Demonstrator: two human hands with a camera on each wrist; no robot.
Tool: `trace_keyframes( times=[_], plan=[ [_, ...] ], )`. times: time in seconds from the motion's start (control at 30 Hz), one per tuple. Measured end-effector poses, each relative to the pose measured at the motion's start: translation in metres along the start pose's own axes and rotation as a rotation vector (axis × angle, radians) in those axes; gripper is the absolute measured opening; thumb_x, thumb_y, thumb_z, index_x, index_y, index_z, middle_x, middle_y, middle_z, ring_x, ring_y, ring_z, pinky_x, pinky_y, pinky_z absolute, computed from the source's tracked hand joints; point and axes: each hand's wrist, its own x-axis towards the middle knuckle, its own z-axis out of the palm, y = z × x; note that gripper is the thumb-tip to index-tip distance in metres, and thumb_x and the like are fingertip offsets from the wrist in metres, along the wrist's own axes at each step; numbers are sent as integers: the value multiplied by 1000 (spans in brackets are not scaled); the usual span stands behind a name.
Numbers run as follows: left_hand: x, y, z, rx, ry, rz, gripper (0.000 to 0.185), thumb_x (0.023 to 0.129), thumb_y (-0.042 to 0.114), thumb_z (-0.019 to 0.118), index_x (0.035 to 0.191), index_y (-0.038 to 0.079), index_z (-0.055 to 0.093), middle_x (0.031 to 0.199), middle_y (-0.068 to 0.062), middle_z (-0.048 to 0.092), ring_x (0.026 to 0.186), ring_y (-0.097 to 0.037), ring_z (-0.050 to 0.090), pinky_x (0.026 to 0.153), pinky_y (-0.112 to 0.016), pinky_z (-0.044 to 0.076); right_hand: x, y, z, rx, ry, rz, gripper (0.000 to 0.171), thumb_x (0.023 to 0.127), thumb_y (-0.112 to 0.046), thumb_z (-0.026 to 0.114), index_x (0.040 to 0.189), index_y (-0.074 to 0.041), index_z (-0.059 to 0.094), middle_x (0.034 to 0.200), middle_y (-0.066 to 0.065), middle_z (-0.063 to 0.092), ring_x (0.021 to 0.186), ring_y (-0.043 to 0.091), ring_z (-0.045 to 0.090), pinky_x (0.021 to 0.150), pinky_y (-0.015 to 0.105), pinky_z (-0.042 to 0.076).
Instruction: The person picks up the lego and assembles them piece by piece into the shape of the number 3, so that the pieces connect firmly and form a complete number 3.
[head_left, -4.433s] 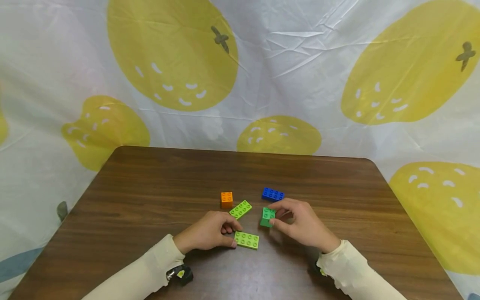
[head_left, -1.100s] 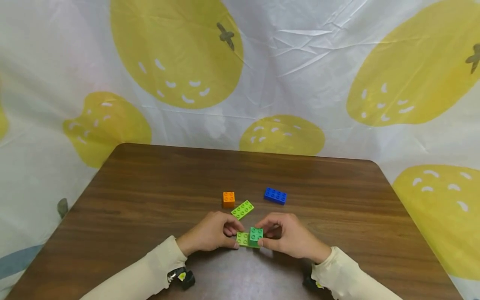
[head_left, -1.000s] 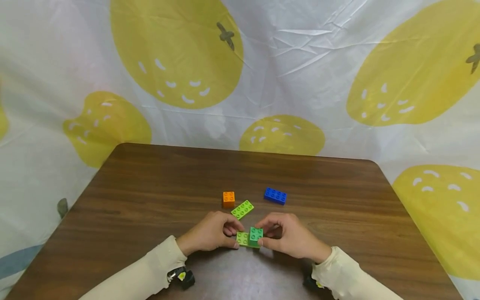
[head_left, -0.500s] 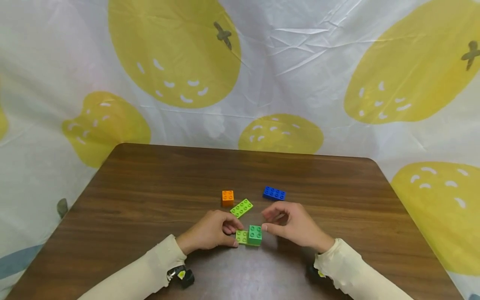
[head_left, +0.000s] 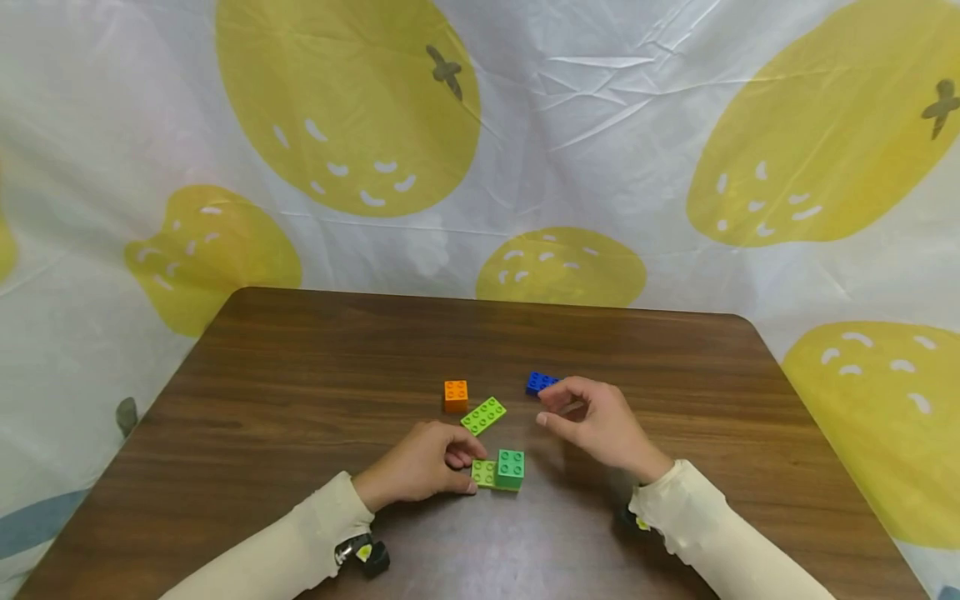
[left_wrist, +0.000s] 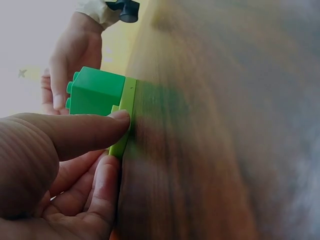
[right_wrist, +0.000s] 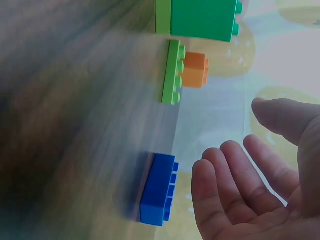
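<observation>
My left hand (head_left: 422,467) pinches the left end of a flat lime green building brick (head_left: 483,473) between thumb and fingers. On that brick's right half stands a green square brick (head_left: 511,469), its studs facing up. My right hand (head_left: 600,421) holds nothing; its fingers are relaxed and parted from the thumb. It is just in front of a blue brick (head_left: 540,382) and hides part of it in the head view. The right wrist view shows the whole blue brick (right_wrist: 158,190) lying apart from the fingers.
Behind the left hand, a second flat lime green brick (head_left: 483,416) lies slantwise on the brown wooden table (head_left: 337,367). Next to it stands an orange square brick (head_left: 455,396). A white curtain (head_left: 360,258) with yellow fruit prints hangs behind the table.
My right hand set the green brick onto the flat lime brick and let go of it. It then moved back and right to the blue brick. The left hand kept its hold.
</observation>
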Motion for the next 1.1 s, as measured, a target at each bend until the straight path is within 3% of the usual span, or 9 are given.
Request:
trace_keyframes(
  times=[0.37, 0.73, 1.1],
  plan=[
    [-1, -1, 2, -7, 15, -13, 34, 80, 13, 93, 111, 11, 79, 100, 0, 79, 92, -10, 71, 83, -24, 60, 13, 5, -6, -78, 55, 17, 28, 90, -16, 86, 114, -5, 77, 105, 11, 79, 96, 22, 73, 82, 45, 65],
    [-2, -2, 4, -22, 34, -39, 35, 80, 12, 93, 113, 9, 79, 101, -2, 79, 92, -10, 71, 82, -23, 60, 23, 17, -14, -74, 53, 103, 29, 91, -18, 85, 115, -5, 76, 105, 9, 79, 94, 20, 75, 82, 32, 64],
    [0, -1, 5, -47, 44, -62, 35, 79, 11, 93, 111, 9, 80, 100, -1, 78, 90, -9, 70, 80, -19, 58, 30, 33, -20, -100, 49, 188, 34, 93, -26, 84, 120, -8, 76, 109, 7, 77, 93, 22, 76, 79, 35, 63]
  ],
)
